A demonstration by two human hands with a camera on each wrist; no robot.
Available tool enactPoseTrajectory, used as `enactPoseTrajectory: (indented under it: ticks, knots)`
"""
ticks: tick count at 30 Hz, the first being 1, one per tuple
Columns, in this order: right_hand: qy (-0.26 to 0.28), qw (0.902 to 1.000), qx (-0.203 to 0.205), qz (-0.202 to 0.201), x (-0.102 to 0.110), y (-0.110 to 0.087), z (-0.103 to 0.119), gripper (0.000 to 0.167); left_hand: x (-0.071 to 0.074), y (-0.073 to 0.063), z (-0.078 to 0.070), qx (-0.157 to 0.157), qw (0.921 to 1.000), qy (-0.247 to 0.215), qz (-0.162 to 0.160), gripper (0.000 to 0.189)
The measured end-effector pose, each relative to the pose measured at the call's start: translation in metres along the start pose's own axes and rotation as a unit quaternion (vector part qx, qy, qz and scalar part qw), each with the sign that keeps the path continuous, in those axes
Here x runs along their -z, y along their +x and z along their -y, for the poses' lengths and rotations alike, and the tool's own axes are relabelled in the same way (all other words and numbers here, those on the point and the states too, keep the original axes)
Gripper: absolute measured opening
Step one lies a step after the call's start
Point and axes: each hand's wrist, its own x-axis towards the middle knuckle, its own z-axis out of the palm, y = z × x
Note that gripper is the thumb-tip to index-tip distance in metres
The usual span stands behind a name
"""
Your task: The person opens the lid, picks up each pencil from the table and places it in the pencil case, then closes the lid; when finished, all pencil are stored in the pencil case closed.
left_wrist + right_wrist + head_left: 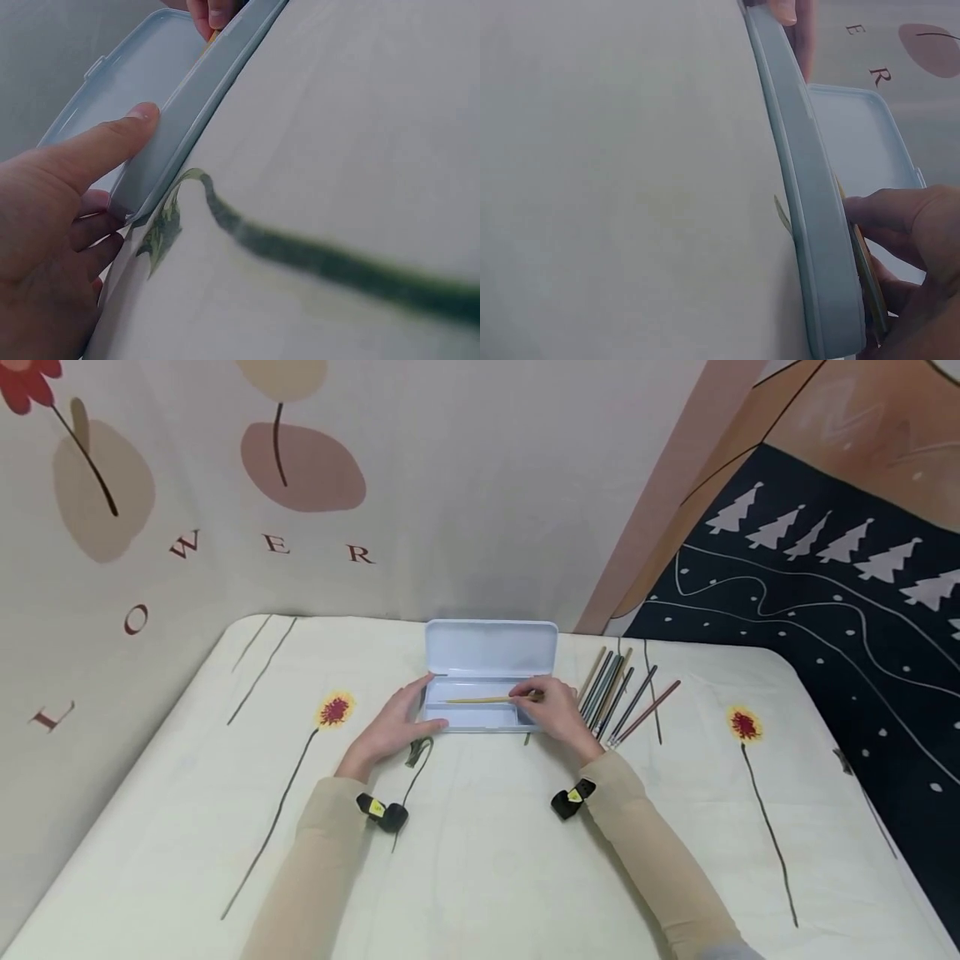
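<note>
A pale blue pencil case (491, 646) lies on the table with its hinged lid raised at the back. My left hand (390, 718) holds the case's left end, the thumb on the front wall and the other fingers round the corner in the left wrist view. Above the case's open compartments, my right hand (555, 706) pinches a yellow pencil (476, 700), its long end pointing left. In the right wrist view a darker pencil (871, 277) runs alongside it under the fingers. The right fingers hide the case's right end in the head view.
Several loose pencils (597, 692) lie side by side on the table to the right of the case, beside my right wrist. A dark red pencil (648, 714) is the outermost. The white tablecloth (465, 860) has printed flowers; a curtain-like wall (480, 527) rises behind.
</note>
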Motion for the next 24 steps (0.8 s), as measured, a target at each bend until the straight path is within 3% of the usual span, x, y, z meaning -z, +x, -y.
enactPoseTrajectory:
  ticks: [11, 24]
  knots:
    - [-0.018, 0.9998, 0.009, 0.004, -0.002, 0.0, -0.001, 0.011, 0.0, -0.002, 0.0, -0.001, 1.0, -0.008, 0.0, 0.088]
    - [0.047, 0.9989, 0.005, 0.01, 0.018, -0.009, -0.004, 0.014, 0.001, -0.001, -0.002, 0.008, 0.9999, -0.004, 0.007, 0.088]
